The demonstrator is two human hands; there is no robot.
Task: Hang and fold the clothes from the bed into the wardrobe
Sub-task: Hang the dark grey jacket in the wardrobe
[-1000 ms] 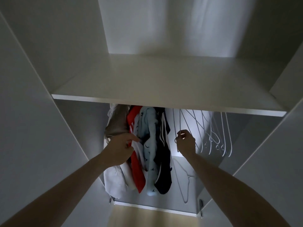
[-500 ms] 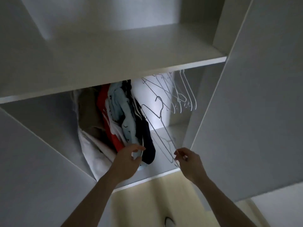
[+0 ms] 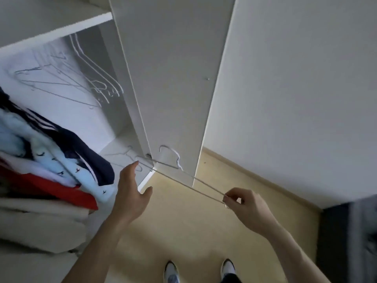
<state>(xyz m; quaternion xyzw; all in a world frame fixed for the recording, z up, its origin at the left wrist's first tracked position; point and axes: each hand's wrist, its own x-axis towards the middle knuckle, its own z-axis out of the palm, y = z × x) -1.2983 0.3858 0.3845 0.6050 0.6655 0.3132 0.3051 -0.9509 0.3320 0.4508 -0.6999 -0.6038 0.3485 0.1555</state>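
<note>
My right hand (image 3: 243, 207) pinches one end of a thin white wire hanger (image 3: 183, 178), which stretches up and left toward the wardrobe's door edge. Its hook shows against the door. My left hand (image 3: 130, 193) hangs open just left of the hanger, fingers relaxed, holding nothing. Hung clothes (image 3: 51, 160) fill the wardrobe's left side: a navy piece with white stripes, a light blue printed one, a red one, a beige one. Several empty hangers (image 3: 85, 82) hang on the rail to their right.
The white wardrobe door (image 3: 173, 78) stands open between the hangers and the white wall (image 3: 295, 99). A shelf (image 3: 53, 19) runs above the rail. Below lies yellowish floor (image 3: 193, 231) with my two shoes. A dark object (image 3: 346, 242) sits at the right edge.
My right hand took a hanger off the rail and drew it down and out of the wardrobe. My left hand left the hung clothes. The view swung down and right.
</note>
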